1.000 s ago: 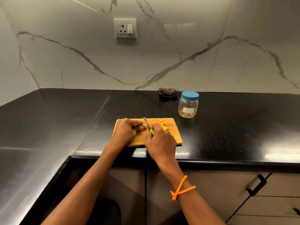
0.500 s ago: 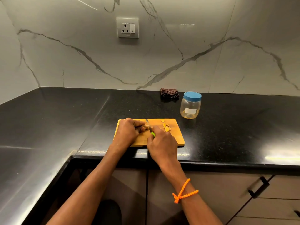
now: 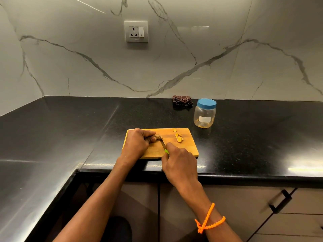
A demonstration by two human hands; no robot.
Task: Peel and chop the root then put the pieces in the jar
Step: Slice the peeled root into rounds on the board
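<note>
Cutting board [image 3: 188, 147] on counter [image 3: 253, 137]: left hand [image 3: 135, 144] gripped root [image 3: 158, 137]; right hand [image 3: 178, 161] gripped knife [image 3: 162, 143]; slices [image 3: 178, 137] alongside. Lidded jar [image 3: 204, 113] stood beyond.

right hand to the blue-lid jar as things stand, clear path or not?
Probably yes. Bare countertop lies between the cutting board and the jar, nothing between. But the right hand grips the knife, and the jar's lid is on.

Black counter [image 3: 253, 137] lies bare toward its right edge; lidded jar [image 3: 204, 113] and folded cloth [image 3: 182, 101] stand near its rear edge.
</note>
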